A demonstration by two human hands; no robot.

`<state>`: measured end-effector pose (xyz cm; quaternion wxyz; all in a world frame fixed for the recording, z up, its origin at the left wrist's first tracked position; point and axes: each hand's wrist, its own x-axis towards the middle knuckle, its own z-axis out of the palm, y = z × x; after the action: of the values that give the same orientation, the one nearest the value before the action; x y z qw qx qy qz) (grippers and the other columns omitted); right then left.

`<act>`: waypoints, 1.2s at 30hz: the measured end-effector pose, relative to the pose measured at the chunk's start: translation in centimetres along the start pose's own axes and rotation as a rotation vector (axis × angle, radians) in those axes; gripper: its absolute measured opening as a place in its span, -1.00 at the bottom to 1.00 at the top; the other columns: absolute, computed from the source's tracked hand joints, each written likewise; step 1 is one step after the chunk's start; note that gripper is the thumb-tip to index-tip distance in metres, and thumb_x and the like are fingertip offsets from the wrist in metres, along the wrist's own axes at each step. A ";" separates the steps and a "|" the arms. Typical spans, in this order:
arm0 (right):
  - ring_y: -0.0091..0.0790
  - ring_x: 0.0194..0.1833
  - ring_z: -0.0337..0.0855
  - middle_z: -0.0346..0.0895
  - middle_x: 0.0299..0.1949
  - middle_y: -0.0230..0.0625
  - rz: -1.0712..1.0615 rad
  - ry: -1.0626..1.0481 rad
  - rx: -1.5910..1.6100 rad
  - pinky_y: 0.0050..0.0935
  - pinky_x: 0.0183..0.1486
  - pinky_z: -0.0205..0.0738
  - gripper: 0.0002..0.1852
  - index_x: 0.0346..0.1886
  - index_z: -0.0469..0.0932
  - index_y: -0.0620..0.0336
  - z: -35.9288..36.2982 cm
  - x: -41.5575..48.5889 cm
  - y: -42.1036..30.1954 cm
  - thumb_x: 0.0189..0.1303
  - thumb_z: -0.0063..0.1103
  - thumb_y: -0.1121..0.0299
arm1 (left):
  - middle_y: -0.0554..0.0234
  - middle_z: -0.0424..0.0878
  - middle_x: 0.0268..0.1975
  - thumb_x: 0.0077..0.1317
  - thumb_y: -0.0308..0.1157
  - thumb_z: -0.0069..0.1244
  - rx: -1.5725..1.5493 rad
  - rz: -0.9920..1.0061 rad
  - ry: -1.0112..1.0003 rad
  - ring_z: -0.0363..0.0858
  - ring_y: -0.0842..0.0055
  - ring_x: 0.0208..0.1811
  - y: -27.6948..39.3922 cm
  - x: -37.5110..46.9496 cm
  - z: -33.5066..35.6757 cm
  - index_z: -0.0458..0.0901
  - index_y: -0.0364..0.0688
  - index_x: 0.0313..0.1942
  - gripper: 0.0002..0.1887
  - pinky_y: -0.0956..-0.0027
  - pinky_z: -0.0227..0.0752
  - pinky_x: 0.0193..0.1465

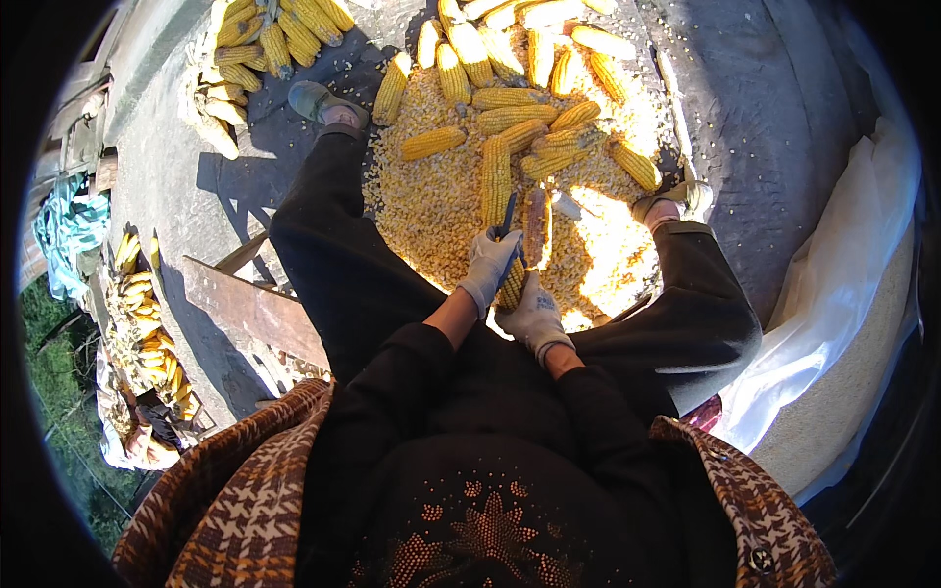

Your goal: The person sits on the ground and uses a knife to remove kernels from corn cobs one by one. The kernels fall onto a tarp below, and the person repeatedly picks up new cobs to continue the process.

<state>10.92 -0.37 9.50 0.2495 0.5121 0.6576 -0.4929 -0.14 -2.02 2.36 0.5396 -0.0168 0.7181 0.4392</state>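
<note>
My left hand (pixel 491 266), in a pale work glove, grips a narrow dark tool (pixel 509 214) whose exact kind I cannot make out. A yellow corn cob (pixel 512 285) sits between my hands, with the tool lying against it. My right hand (pixel 535 314), gloved too, holds that cob from its lower end. Just beyond my fingers is a partly shelled cob (pixel 537 220) with bare reddish rows. Another full cob (pixel 496 180) lies to its left. Beneath them spreads a heap of loose corn kernels (pixel 426 220) between my legs.
More cobs (pixel 514 117) rest on the heap's far side. Another cob pile (pixel 294 33) lies at upper left. A wooden board (pixel 250 309) stands beside my left leg. Translucent plastic sheeting (pixel 816 309) lines the right. Several cobs (pixel 154 353) lie along the left edge.
</note>
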 end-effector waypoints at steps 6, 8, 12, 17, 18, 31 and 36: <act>-0.36 -0.52 0.58 0.58 -0.37 -0.10 -0.042 -0.484 1.225 -0.46 -0.46 0.52 -0.68 -0.11 0.37 0.41 -0.8 -1.7 3.2 0.11 0.24 0.52 | 0.22 0.57 -0.55 0.28 -0.20 0.01 -0.135 0.081 -0.128 0.52 0.50 -0.59 -2.4 1.7 -1.6 0.57 -0.35 -0.42 -0.67 0.46 0.40 -0.50; -0.38 -0.55 0.56 0.57 -0.38 -0.13 -0.022 -0.434 1.200 -0.47 -0.49 0.51 -0.66 -0.10 0.36 0.41 -0.9 -1.2 3.7 0.10 0.25 0.52 | 0.18 0.58 -0.46 0.31 -0.16 -0.04 -0.276 -0.076 -0.401 0.56 0.48 -0.44 1.3 -0.4 -1.1 0.57 -0.36 -0.36 -0.64 0.44 0.46 -0.31; -0.38 -0.47 0.62 0.59 -0.35 -0.14 -0.018 -0.342 1.012 -0.48 -0.47 0.51 -0.50 -0.03 0.36 0.36 -0.4 -0.5 3.7 -0.01 0.39 0.43 | 0.07 0.60 -0.34 0.34 -0.03 -0.11 -0.354 -0.143 -0.624 0.62 0.36 -0.26 2.2 -0.7 -1.7 0.51 -0.39 -0.18 -0.52 0.29 0.52 -0.08; -0.11 0.06 0.52 0.45 0.02 0.02 -0.056 0.043 -0.033 -0.28 0.05 0.43 -0.05 0.24 0.12 0.28 -0.3 -1.0 2.2 -0.20 0.50 0.14 | 0.03 0.60 -0.32 0.31 -0.01 -0.08 -0.346 -0.235 -0.498 0.63 0.32 -0.23 2.6 -0.9 -1.7 0.43 -0.40 -0.06 -0.46 0.27 0.53 -0.08; -0.06 0.20 0.36 0.30 0.19 0.02 -0.030 -0.011 0.016 -0.21 0.20 0.28 0.04 0.27 0.09 0.23 -0.3 -0.7 2.4 -0.27 0.50 0.02 | 0.04 0.60 -0.32 0.30 -0.01 -0.06 -0.323 -0.228 -0.472 0.63 0.32 -0.23 2.4 -0.8 -1.6 0.43 -0.40 -0.05 -0.46 0.27 0.53 -0.09; -0.10 0.00 0.53 0.49 -0.04 -0.07 0.041 0.154 -0.208 -0.23 0.03 0.43 -0.36 0.06 0.30 0.18 0.3 0.0 2.1 -0.11 0.31 0.16 | 0.01 0.62 -0.37 0.29 -0.15 0.00 -0.306 -0.232 -0.258 0.63 0.29 -0.38 1.3 0.3 -0.3 0.46 -0.42 -0.17 -0.58 0.24 0.55 -0.29; -0.12 0.02 0.52 0.50 -0.03 -0.06 -0.059 0.114 0.003 -0.27 0.04 0.42 -0.31 0.08 0.32 0.22 -1.2 -1.3 2.4 -0.16 0.35 0.17 | -0.04 0.63 -0.39 0.30 -0.23 -0.03 -0.270 -0.187 -0.219 0.61 0.29 -0.49 1.4 0.3 0.1 0.49 -0.44 -0.24 -0.65 0.24 0.55 -0.38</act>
<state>13.79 0.13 10.08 0.1962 0.5202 0.6849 -0.4709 -0.94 -0.95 2.99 0.6459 -0.1080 0.5849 0.4786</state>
